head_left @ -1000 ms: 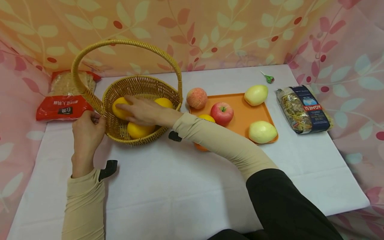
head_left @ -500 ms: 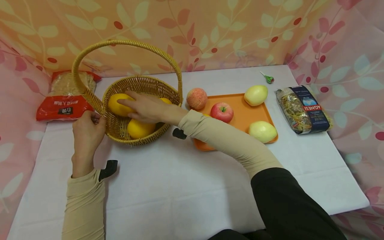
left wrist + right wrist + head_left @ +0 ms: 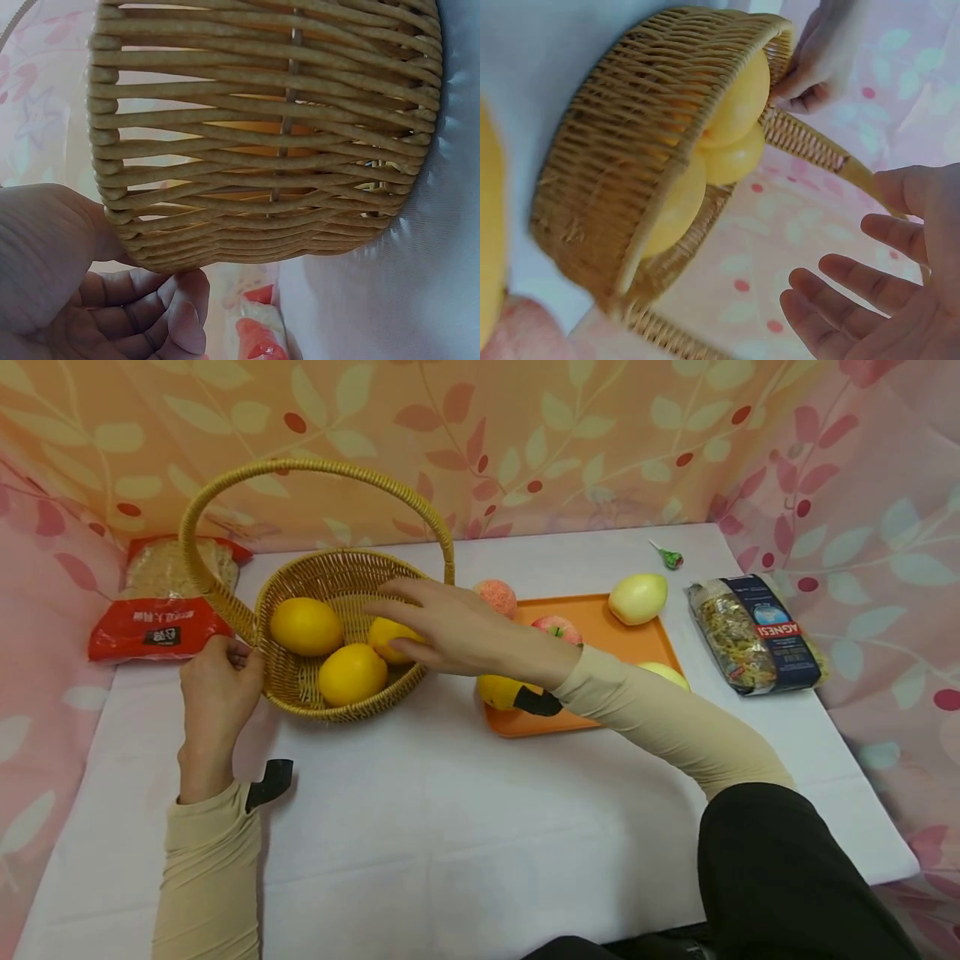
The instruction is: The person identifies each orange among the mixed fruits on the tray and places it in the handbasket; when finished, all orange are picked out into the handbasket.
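A wicker basket point(image 3: 352, 710) with a tall arched handle stands on the left of the table. Three yellow lemon-like fruits lie in it: the left one point(image 3: 307, 627), the front one point(image 3: 352, 675) and the right one point(image 3: 386, 638), which is partly covered. My left hand point(image 3: 221, 702) pinches the basket's left rim; in the left wrist view, thumb and fingers lie on either side of the wicker point(image 3: 247, 165). Over the basket's right edge, my right hand point(image 3: 457, 627) has spread fingers. The right wrist view shows those fingers point(image 3: 870, 285) holding nothing.
Under my right forearm is an orange tray point(image 3: 600, 647) with a yellow fruit point(image 3: 497, 692), a red apple point(image 3: 558, 627) and two pale green fruits, one at the back point(image 3: 638, 599). A pinkish peach-like fruit point(image 3: 496, 597), pasta bag point(image 3: 757, 633), lollipop point(image 3: 667, 557) and red bag point(image 3: 161, 627) surround them.
My right hand has let go of the left yellow fruit, after shifting it slightly left, and moved right toward the basket's edge. My left hand has stayed on the rim.
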Motion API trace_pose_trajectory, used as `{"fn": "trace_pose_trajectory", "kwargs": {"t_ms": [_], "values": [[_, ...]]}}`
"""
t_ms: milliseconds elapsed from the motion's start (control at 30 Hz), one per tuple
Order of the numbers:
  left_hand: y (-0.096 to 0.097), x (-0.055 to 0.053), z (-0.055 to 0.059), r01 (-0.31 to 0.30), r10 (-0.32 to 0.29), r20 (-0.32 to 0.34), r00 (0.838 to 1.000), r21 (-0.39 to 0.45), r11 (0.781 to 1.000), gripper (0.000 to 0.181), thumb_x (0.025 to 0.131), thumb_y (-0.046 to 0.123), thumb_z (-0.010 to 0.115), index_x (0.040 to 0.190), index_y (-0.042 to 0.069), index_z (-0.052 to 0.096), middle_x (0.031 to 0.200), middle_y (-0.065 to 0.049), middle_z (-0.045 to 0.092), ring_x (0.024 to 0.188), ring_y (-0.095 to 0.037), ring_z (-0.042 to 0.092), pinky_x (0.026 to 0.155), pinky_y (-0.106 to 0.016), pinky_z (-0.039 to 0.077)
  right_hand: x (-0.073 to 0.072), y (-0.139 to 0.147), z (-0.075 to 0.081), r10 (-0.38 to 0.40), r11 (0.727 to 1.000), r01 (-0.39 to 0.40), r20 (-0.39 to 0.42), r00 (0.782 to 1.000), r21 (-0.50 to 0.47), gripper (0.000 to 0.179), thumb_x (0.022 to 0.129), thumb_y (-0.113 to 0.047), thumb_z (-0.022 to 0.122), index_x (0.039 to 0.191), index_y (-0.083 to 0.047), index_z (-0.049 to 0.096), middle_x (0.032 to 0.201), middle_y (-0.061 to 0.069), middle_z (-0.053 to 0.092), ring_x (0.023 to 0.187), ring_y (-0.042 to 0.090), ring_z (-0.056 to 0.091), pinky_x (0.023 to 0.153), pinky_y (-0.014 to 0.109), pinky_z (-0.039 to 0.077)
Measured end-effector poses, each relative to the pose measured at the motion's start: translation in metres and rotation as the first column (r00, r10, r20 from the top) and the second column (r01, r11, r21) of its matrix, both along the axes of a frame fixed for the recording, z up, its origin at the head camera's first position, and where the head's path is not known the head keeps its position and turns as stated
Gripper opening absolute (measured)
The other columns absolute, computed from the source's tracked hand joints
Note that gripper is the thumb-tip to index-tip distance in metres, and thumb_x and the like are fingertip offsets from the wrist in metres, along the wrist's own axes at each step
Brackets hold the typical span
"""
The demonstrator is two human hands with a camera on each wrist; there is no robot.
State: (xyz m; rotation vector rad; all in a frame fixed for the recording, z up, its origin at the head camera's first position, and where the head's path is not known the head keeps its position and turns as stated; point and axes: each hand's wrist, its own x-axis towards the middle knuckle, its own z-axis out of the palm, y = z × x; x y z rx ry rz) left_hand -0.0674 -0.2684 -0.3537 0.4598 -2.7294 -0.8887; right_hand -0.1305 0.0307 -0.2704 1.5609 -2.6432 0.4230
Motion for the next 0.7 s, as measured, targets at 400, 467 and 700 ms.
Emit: {"fn": "trace_pose_trajectory", "kwargs": {"t_ms": [400, 467, 700], "values": [[0.001, 0.003, 0.0, -0.005, 0.004, 0.04, 0.999, 0.026, 1.0, 0.034, 0.094, 0.02, 0.049, 0.107, -0.009, 0.06, 0.095, -0.026, 0.063, 0.072, -0.028, 0.055, 0.049, -0.012, 0.036, 0.012, 0.076, -0.023, 0.041, 0.998, -0.032, -0.165, 0.985, 0.056, 0.045, 0.092, -0.029, 0.065, 0.133, -0.01, 0.058, 0.134, 0.016, 0.057, 0.124, 0.033, 0.053, 0.104, 0.045, 0.046], [0.002, 0.002, 0.0, -0.007, 0.006, 0.031, 1.0, 0.028, 1.0, 0.034, 0.094, 0.02, 0.049, 0.107, -0.009, 0.06, 0.094, -0.026, 0.063, 0.073, -0.029, 0.055, 0.049, -0.011, 0.036, 0.014, 0.085, -0.028, 0.052, 0.994, -0.031, -0.196, 0.979, 0.107, 0.047, 0.092, -0.031, 0.064, 0.135, -0.011, 0.057, 0.139, 0.017, 0.054, 0.127, 0.035, 0.051, 0.104, 0.048, 0.045], [0.002, 0.0, 0.001, -0.014, 0.013, 0.025, 1.0, 0.021, 1.0, 0.033, 0.094, 0.02, 0.05, 0.107, -0.009, 0.06, 0.096, -0.027, 0.063, 0.075, -0.031, 0.056, 0.049, -0.008, 0.033, 0.02, 0.107, -0.045, 0.056, 0.984, -0.011, -0.245, 0.968, 0.18, 0.056, 0.087, -0.034, 0.07, 0.137, -0.016, 0.054, 0.141, 0.015, 0.053, 0.133, 0.035, 0.047, 0.106, 0.051, 0.042]]}}
